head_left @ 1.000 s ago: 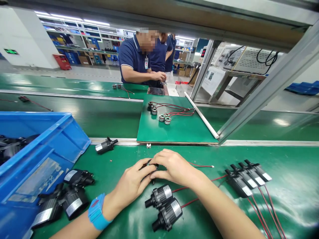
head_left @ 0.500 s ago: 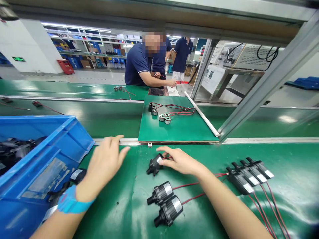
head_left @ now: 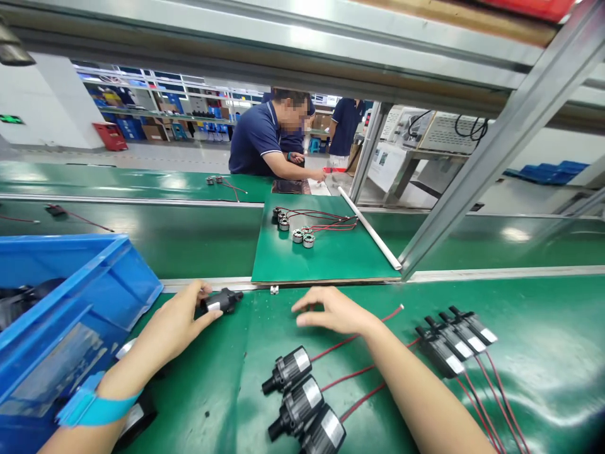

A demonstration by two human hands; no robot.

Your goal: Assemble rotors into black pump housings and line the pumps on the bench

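My left hand [head_left: 174, 325], a blue band at its wrist, grips a small black pump [head_left: 227, 300] with a white label between thumb and fingers, just above the green bench [head_left: 227, 378]. Its nozzle points right. My right hand [head_left: 333, 309] is held over the bench with fingers bent and apart, and nothing is in it. Below it lie three more black pumps [head_left: 302, 402] side by side, nozzles toward the left, red wires running right under my forearm. The lowest is cut off by the picture's edge.
At left stands a blue bin [head_left: 137, 265] with dark parts inside. Several flatter black pumps [head_left: 456, 340] with red wires lie at right. On a raised green board [head_left: 326, 268] sit several wired round motor parts [head_left: 297, 236]. A slanted metal post [head_left: 472, 157] rises at right; a co-worker [head_left: 258, 142] works beyond.
The pump at my right hand has been let go, and three now lie in the row. My left hand, empty before, now holds another pump. The view has shifted slightly.
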